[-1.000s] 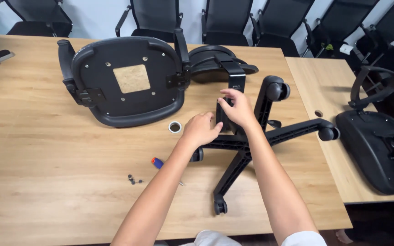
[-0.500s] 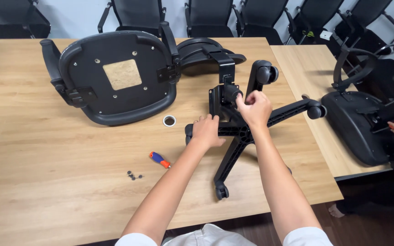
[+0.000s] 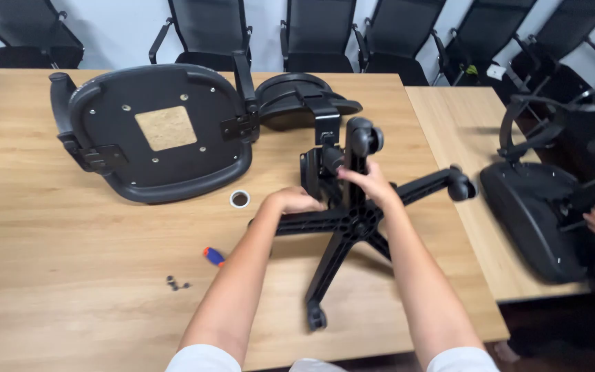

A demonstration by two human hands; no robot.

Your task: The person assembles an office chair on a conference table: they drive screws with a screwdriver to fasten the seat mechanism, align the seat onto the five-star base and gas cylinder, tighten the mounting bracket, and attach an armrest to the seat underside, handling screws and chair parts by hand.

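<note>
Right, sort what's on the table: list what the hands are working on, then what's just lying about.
In hand:
left hand and right hand on the black star base
black mechanism plate by the right hand

Lying about:
upturned chair seat
small ring
screwdriver
loose screws

Both hands hold a black five-armed chair base with wheels [image 3: 349, 224] on the light wooden table [image 3: 49, 275]. The left hand [image 3: 296, 201] grips an arm; the right hand [image 3: 368, 182] grips the black metal plate [image 3: 319, 165].
</note>
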